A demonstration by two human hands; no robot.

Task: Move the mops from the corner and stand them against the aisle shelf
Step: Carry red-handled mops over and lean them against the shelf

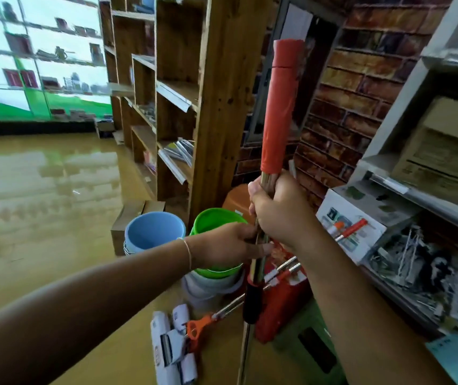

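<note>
I am gripping the upright mop handles [276, 112] with both hands, right hand [278, 209] above left hand [230, 244], bundling them for carrying.

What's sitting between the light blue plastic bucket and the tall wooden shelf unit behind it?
In the head view, a flattened brown cardboard box stands between the light blue bucket and the wooden shelf unit.

Left hand [223, 245], right hand [278, 209]: both bare, no gloves. Forearms bare, no sleeves visible. Thin pale string bracelet [187, 250] on left wrist.
</note>
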